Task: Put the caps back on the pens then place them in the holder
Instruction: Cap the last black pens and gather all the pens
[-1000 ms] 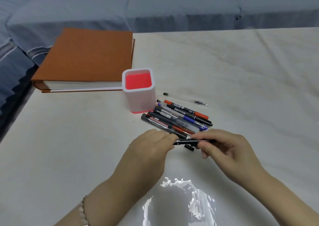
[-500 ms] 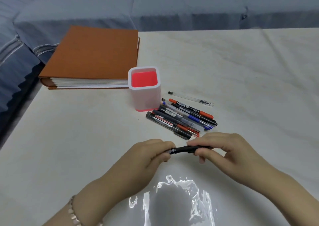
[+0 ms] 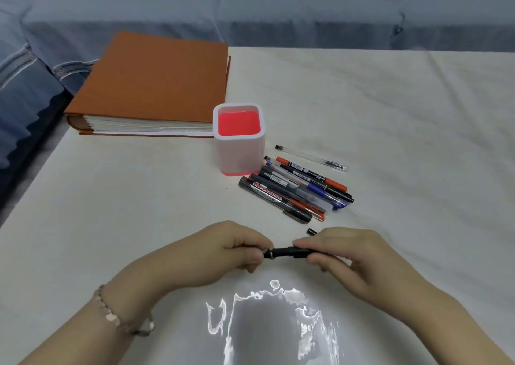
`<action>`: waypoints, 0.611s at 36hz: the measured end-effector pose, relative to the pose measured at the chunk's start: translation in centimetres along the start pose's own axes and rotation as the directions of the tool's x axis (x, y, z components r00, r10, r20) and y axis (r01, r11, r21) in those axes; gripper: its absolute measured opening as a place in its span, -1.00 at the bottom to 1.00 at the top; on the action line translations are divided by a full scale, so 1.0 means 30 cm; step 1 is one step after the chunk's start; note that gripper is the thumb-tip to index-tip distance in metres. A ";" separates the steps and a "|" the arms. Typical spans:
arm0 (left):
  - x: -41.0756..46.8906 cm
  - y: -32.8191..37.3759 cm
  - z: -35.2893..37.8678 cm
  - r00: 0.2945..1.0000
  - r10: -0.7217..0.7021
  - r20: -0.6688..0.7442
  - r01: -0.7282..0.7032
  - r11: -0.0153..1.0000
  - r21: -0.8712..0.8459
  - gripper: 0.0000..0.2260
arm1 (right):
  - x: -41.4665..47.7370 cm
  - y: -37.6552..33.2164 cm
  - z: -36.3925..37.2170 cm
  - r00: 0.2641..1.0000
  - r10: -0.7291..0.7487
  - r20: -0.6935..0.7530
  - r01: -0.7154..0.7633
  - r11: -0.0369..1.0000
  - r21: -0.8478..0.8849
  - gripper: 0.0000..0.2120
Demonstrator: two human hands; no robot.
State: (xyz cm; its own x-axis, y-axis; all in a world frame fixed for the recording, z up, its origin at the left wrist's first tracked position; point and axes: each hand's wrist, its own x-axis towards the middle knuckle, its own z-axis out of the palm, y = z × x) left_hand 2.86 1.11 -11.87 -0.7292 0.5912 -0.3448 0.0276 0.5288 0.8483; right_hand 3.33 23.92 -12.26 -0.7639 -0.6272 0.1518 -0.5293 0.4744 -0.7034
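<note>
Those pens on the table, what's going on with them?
A person is holding a black pen between both hands, the left hand at one end and the right hand at the other, apparently pressing its cap on. A pile of pens lies beside the pink and white holder, which looks empty. A small black cap lies loose nearby.

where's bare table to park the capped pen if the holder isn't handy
Free: the wide stretch right of the pile of pens, and the near-left patch bordered by the book, the holder and the left hand. Crowded: between holder and hands, where the pile and a small loose cap lie.
</note>
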 end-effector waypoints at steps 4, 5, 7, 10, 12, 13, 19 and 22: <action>-0.014 -0.016 -0.033 0.997 -0.036 0.061 0.039 0.998 -0.055 -0.75 | 0.020 -0.011 0.007 0.998 -0.049 0.028 0.050 0.998 -0.049 -0.76; -0.017 -0.020 -0.036 0.999 -0.021 0.043 0.020 1.000 0.016 -0.76 | 0.024 -0.015 0.010 1.000 -0.012 0.012 0.012 1.000 0.000 -0.77; -0.020 -0.023 -0.035 0.995 0.077 -0.059 -0.056 0.953 0.298 -0.76 | 0.030 -0.014 0.022 0.991 0.127 -0.033 -0.121 0.982 0.147 -0.76; -0.033 -0.036 -0.020 0.955 0.246 -0.167 -0.111 0.816 0.567 -0.78 | 0.041 -0.009 0.040 0.961 0.269 -0.069 -0.232 0.913 0.335 -0.80; -0.049 -0.059 -0.012 0.939 0.305 -0.159 -0.117 0.719 0.685 -0.81 | 0.044 -0.017 0.040 0.953 0.302 -0.021 -0.268 0.874 0.406 -0.76; -0.053 -0.072 -0.006 0.932 0.329 -0.154 -0.123 0.685 0.719 -0.79 | 0.042 -0.020 0.038 0.953 0.304 0.008 -0.279 0.863 0.421 -0.72; -0.060 -0.081 -0.001 0.932 0.333 -0.144 -0.170 0.751 0.638 -0.82 | 0.039 -0.027 0.027 0.987 0.158 0.002 -0.156 0.977 0.142 -0.77; -0.036 -0.056 0.004 0.943 0.274 -0.187 -0.132 0.827 0.546 -0.79 | 0.044 -0.025 0.027 0.994 0.113 -0.003 -0.113 0.994 -0.004 -0.76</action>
State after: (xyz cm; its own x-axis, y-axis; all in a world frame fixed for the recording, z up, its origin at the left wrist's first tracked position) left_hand 3.68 -0.35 -12.96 -0.8084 0.5884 -0.0178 0.4923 0.6924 0.5275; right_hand 3.01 22.23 -12.10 -0.8200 -0.5676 0.0735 -0.4410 0.5447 -0.7133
